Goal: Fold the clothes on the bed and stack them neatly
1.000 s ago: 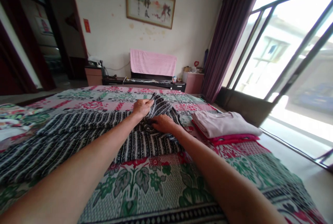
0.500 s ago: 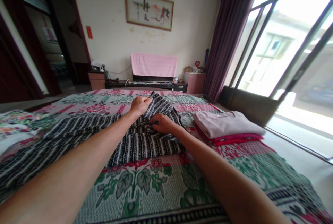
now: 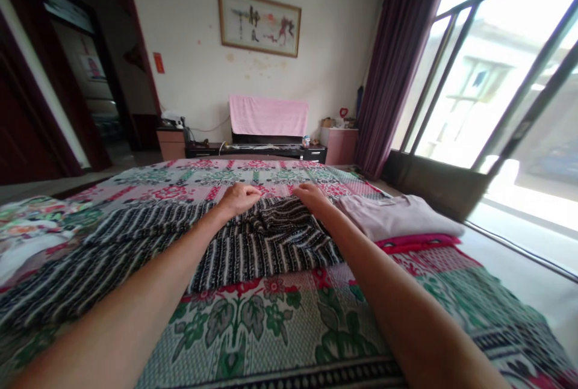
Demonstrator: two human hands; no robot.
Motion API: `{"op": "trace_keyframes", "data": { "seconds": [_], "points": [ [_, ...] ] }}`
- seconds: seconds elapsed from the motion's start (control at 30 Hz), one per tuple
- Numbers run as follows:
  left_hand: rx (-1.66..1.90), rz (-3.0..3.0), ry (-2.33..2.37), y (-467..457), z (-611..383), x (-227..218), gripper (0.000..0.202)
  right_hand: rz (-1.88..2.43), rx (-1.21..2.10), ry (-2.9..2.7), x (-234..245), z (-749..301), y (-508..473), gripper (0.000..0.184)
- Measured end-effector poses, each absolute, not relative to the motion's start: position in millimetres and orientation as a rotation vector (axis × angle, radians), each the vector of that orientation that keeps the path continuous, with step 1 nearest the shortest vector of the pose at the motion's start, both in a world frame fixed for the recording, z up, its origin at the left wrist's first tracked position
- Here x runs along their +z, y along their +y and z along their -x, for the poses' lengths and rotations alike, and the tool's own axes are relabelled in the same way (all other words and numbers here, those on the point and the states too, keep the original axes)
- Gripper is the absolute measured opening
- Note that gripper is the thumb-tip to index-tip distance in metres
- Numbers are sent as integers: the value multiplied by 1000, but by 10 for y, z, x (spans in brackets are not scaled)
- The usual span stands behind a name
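A black-and-white striped knit garment (image 3: 266, 253) lies across the bed, with a rumpled, folded-over part at its right end. My left hand (image 3: 240, 199) is closed in a pinch at the far edge of that part. On the same edge, further right, my right hand (image 3: 310, 195) is also closed, its fingertips partly hidden behind the hand. Between the two hands the cloth lies low and creased against the bed. The garment's left end spreads out beneath my left forearm.
A patterned bedspread (image 3: 253, 323) in red, green and white covers the bed. Right of the garment sits a folded stack with a pale shirt (image 3: 401, 215) over red cloth (image 3: 419, 243). Floral and white fabric (image 3: 40, 223) lies at the left. A pink cloth (image 3: 268, 115) hangs beyond the bed.
The folded flap that stood raised in my left hand now lies down on the garment. My right hand moved away from me and right, to the far edge; my left hand lowered slightly.
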State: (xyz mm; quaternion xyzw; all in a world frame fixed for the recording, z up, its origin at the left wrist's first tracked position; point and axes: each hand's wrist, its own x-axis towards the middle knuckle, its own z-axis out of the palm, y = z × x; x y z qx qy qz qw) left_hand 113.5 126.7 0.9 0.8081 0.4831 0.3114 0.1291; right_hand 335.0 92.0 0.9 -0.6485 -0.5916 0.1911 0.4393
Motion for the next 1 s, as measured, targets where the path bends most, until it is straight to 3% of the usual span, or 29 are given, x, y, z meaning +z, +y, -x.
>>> {"op": "trace_keyframes", "data": {
  "seconds": [0.17, 0.33, 0.43, 0.57, 0.67, 0.8, 1.0],
  "points": [
    [602, -2598, 1550, 1088, -952, -244, 34, 1728, -51, -1894, 46, -3285, 792, 24],
    [530, -2697, 1537, 1072, -880, -329, 33, 1340, -35, -2408, 117, -2998, 625, 25],
    [559, -2733, 1531, 1081, -864, -380, 30, 1415, -58, -2557, 82, -2905, 541, 37],
    [618, -2778, 1572, 1066, -899, -449, 32, 1556, -219, -2590, 37, -2882, 493, 24],
    [699, -2744, 1645, 1051, -925, -431, 34, 1521, -342, -2437, 50, -2861, 515, 24],
    [834, -2665, 1742, 1010, -910, -334, 38, 1373, -136, -2189, 61, -2822, 562, 29],
    [822, -2580, 1765, 960, -930, -229, 38, 1213, 314, -2262, -14, -2844, 635, 31]
  ]
}}
